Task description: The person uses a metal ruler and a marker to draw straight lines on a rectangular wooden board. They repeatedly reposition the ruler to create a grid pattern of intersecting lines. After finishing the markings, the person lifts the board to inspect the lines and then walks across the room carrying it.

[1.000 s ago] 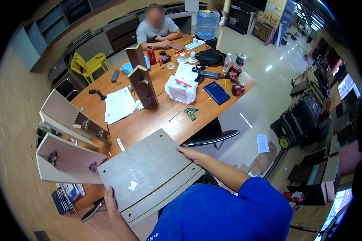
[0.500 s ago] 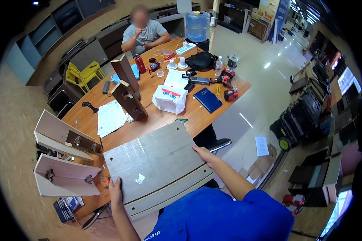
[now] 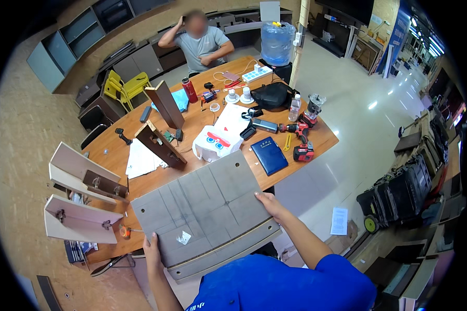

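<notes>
A flat grey board [image 3: 202,192] is held in front of my body, with its far part over the wooden table. Pencil-like lines cross its face, small holes sit near its corners, and a torn white sticker [image 3: 183,237] lies toward its left side. My left hand [image 3: 152,251] is closed on the left edge, thumb on top. On the right edge my right hand [image 3: 271,205] grips in the same way. A dark groove runs along the near side, with a narrower grey strip [image 3: 244,246] beyond it. The fingers under the board are hidden.
On the table [image 3: 316,136] stand brown wooden pieces [image 3: 163,146], a white plastic bag [image 3: 218,142], a blue notebook [image 3: 269,156] and a red drill [image 3: 298,129]. Pale hinged panels [image 3: 80,220] are at the left, near an orange tape measure [image 3: 124,231]. Across the table sits another person [image 3: 202,49].
The board has tilted, so the glare has gone and its lines show. Both hands keep their hold. My view has shifted a little. The other person's hand has moved up to their head.
</notes>
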`<state>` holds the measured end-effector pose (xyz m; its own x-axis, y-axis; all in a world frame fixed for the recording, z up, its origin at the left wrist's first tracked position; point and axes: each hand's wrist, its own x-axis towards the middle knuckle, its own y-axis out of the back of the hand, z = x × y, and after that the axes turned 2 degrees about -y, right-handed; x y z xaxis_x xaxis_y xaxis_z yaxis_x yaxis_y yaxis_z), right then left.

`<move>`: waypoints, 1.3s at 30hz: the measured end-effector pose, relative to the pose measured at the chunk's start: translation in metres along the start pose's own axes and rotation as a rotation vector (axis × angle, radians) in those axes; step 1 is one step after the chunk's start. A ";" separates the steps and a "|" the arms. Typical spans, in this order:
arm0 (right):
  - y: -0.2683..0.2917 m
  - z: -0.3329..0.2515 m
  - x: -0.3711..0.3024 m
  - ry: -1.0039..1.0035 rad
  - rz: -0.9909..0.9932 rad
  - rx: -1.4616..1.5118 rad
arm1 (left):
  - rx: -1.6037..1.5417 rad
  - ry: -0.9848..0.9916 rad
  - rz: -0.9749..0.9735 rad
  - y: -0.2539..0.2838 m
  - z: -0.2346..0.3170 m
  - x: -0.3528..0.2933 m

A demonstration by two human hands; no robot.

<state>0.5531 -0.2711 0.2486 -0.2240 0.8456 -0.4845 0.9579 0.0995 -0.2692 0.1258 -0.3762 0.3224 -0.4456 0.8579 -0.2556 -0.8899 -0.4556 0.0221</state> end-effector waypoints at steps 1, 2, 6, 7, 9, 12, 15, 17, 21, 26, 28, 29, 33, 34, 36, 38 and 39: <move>0.004 -0.003 0.000 -0.004 0.000 0.002 | 0.019 -0.005 0.020 -0.002 -0.004 -0.001; 0.004 -0.008 -0.006 -0.012 0.004 0.007 | 0.039 -0.004 0.037 -0.003 -0.006 -0.002; 0.002 0.000 -0.015 -0.007 0.027 0.022 | 0.019 -0.012 0.008 0.007 -0.004 0.001; 0.001 0.002 -0.017 0.055 0.063 0.013 | -0.001 -0.046 -0.015 0.006 -0.005 0.006; -0.008 -0.003 -0.029 0.147 0.136 0.002 | 0.012 -0.080 -0.040 0.009 -0.001 0.014; -0.006 -0.019 -0.047 0.133 0.134 -0.017 | 0.001 -0.046 -0.132 0.002 0.018 0.023; -0.013 -0.014 -0.063 0.123 0.203 -0.009 | -0.032 -0.026 -0.129 0.002 0.013 0.034; -0.025 -0.008 -0.078 0.164 0.236 0.018 | -0.051 -0.018 -0.175 0.009 0.003 0.045; -0.047 0.012 -0.112 0.143 0.382 -0.013 | -0.037 0.069 -0.296 0.021 -0.020 0.064; -0.061 0.053 -0.146 0.150 0.508 0.016 | 0.041 0.120 -0.438 0.015 -0.028 0.079; -0.068 0.058 -0.159 0.134 0.544 0.034 | 0.059 0.110 -0.478 0.014 -0.029 0.080; -0.072 0.059 -0.163 0.135 0.560 0.049 | 0.071 0.094 -0.501 0.011 -0.025 0.082; -0.083 0.066 -0.177 0.186 0.618 0.074 | 0.095 0.045 -0.554 0.006 -0.010 0.087; -0.082 0.069 -0.178 0.199 0.615 0.075 | 0.101 0.027 -0.564 0.005 -0.005 0.089; -0.079 0.077 -0.175 0.226 0.676 0.058 | 0.096 0.007 -0.584 0.006 0.005 0.091; -0.078 0.094 -0.168 0.263 0.787 0.037 | 0.079 -0.012 -0.592 0.009 0.018 0.086; -0.086 0.085 -0.168 0.294 0.725 0.065 | 0.115 -0.072 -0.551 0.011 0.020 0.083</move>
<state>0.4930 -0.4663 0.2822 0.5188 0.7927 -0.3202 0.8324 -0.5537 -0.0221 0.0768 -0.3055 0.3206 0.0859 0.9774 -0.1932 -0.9959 0.0895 0.0101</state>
